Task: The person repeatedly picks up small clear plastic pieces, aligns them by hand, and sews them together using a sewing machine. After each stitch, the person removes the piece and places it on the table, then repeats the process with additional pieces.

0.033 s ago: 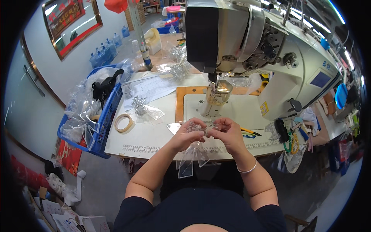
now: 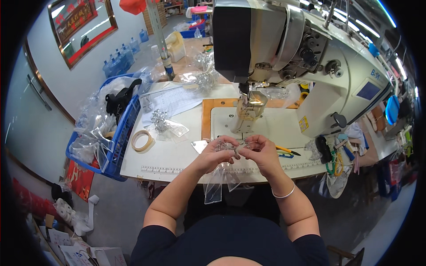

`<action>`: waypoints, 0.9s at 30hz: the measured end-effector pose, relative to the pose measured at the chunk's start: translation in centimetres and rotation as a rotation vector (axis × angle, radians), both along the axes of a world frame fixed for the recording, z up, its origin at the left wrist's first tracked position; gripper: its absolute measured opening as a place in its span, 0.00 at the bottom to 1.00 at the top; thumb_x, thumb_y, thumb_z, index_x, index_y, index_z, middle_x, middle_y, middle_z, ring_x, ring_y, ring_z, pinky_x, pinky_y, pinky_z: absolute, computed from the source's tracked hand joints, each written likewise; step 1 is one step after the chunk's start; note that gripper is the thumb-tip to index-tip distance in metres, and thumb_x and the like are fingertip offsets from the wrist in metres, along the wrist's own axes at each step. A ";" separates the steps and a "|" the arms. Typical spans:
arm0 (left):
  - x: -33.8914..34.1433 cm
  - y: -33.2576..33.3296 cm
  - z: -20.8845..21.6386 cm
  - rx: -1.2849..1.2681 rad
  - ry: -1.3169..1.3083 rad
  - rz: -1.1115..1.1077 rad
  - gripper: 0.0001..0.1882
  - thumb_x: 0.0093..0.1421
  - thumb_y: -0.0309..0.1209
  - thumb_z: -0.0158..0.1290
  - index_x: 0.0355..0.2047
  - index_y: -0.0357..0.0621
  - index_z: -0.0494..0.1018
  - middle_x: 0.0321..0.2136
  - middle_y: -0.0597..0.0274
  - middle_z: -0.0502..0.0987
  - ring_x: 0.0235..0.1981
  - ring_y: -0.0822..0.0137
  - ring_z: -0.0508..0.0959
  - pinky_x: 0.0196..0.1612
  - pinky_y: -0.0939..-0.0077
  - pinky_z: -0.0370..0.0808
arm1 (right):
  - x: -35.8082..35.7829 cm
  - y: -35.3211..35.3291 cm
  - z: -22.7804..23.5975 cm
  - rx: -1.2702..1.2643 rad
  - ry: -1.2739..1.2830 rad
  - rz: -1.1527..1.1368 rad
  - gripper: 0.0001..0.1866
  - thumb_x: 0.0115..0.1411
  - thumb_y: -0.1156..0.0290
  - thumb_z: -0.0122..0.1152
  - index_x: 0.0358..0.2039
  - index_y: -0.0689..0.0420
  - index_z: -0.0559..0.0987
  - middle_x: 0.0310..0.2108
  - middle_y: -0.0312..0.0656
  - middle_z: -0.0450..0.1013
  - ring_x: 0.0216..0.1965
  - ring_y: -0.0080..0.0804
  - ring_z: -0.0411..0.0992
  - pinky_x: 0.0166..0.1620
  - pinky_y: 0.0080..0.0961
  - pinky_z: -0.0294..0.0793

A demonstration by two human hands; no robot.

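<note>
My left hand (image 2: 216, 155) and my right hand (image 2: 262, 155) meet over the front of the sewing table (image 2: 177, 157), fingertips pinched close together. Between them is a bunch of clear plastic pieces (image 2: 214, 193) with small silvery bits near the fingers; its flat lower ends dangle past the table's front edge. Exactly what each fingertip grips is partly hidden. Just beyond my hands stands the sewing machine's post bed (image 2: 246, 113), under the dark machine head (image 2: 233, 44). A similar bundle of clear plastic with silver metal parts (image 2: 162, 122) lies to the left.
A roll of tape (image 2: 142, 140) rests at the table's left, near a blue basket (image 2: 117, 155) full of clear plastic. Papers (image 2: 173, 104) lie behind. Right of my hands are a yellow pencil-like tool (image 2: 287, 150) and a blue cutter (image 2: 286, 155). A ruler strip (image 2: 164, 170) runs along the front.
My fingertips shift very slightly around the plastic pieces, and the dangling ends move a little. Nothing else has visibly changed.
</note>
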State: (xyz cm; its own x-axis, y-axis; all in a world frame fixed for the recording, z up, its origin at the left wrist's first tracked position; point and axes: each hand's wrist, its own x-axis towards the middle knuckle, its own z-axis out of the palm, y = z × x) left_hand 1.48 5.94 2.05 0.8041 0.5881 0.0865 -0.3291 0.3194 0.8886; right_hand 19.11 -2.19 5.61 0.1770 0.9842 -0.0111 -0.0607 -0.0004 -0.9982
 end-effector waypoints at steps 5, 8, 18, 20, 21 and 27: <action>-0.4 -0.3 1.0 -0.013 0.122 0.059 0.12 0.55 0.27 0.53 0.41 0.40 0.70 0.34 0.59 0.74 0.35 0.66 0.77 0.37 0.73 0.74 | -0.1 -0.1 -0.6 0.098 -0.133 -0.090 0.15 0.53 0.71 0.63 0.39 0.63 0.71 0.28 0.38 0.73 0.27 0.24 0.74 0.30 0.17 0.70; -0.4 -0.5 0.6 -0.075 0.097 0.035 0.13 0.55 0.27 0.53 0.41 0.39 0.70 0.34 0.59 0.74 0.35 0.66 0.77 0.36 0.74 0.74 | 0.1 -0.5 -0.4 0.092 -0.166 -0.105 0.10 0.57 0.72 0.58 0.37 0.62 0.71 0.29 0.38 0.72 0.26 0.25 0.75 0.29 0.17 0.69; -0.6 -0.4 0.2 -0.036 0.120 0.021 0.12 0.56 0.25 0.51 0.42 0.40 0.69 0.43 0.58 0.69 0.38 0.62 0.77 0.37 0.70 0.75 | -0.2 -0.9 -0.1 0.099 -0.208 -0.113 0.08 0.57 0.73 0.58 0.34 0.62 0.70 0.29 0.37 0.72 0.25 0.25 0.75 0.27 0.17 0.69; -0.7 -0.6 0.2 -0.047 0.094 0.023 0.12 0.56 0.25 0.51 0.42 0.40 0.69 0.43 0.58 0.69 0.38 0.61 0.77 0.38 0.70 0.75 | -0.2 -0.8 -0.1 0.084 -0.180 -0.107 0.08 0.57 0.73 0.58 0.34 0.62 0.70 0.29 0.37 0.72 0.25 0.25 0.75 0.27 0.17 0.69; -0.7 -0.7 0.2 -0.055 0.087 0.024 0.12 0.57 0.25 0.51 0.42 0.40 0.69 0.43 0.58 0.69 0.38 0.61 0.77 0.37 0.69 0.75 | -0.1 -0.8 -0.2 0.077 -0.166 -0.104 0.08 0.57 0.73 0.58 0.34 0.61 0.71 0.29 0.37 0.72 0.25 0.25 0.75 0.27 0.17 0.69; -0.7 -0.9 -0.1 -0.121 0.036 -0.002 0.13 0.56 0.26 0.52 0.43 0.40 0.69 0.40 0.58 0.72 0.37 0.63 0.77 0.38 0.69 0.75 | 0.0 -0.5 -0.1 0.048 -0.109 -0.078 0.08 0.57 0.73 0.58 0.33 0.62 0.71 0.29 0.38 0.72 0.25 0.26 0.75 0.29 0.18 0.69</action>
